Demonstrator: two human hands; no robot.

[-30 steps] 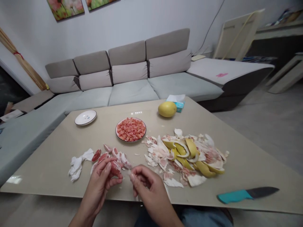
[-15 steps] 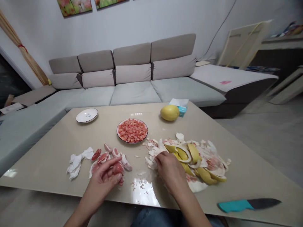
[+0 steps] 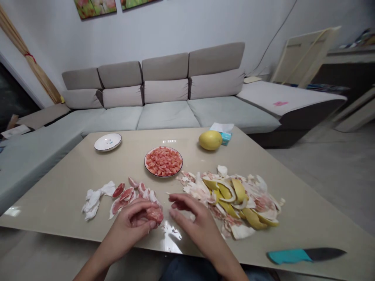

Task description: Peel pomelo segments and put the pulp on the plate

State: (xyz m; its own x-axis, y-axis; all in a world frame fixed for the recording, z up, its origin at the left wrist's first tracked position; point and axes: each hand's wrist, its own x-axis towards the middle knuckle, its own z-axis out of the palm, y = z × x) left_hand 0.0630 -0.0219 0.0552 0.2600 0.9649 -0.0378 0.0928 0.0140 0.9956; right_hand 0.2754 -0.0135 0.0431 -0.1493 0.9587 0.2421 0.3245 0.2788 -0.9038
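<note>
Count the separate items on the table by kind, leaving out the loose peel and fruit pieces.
Whole yellow pomelo: 1
White plate: 1
Plate of diced pink pulp: 1
Tissue box: 1
Teal-handled knife: 1
Total: 5
</note>
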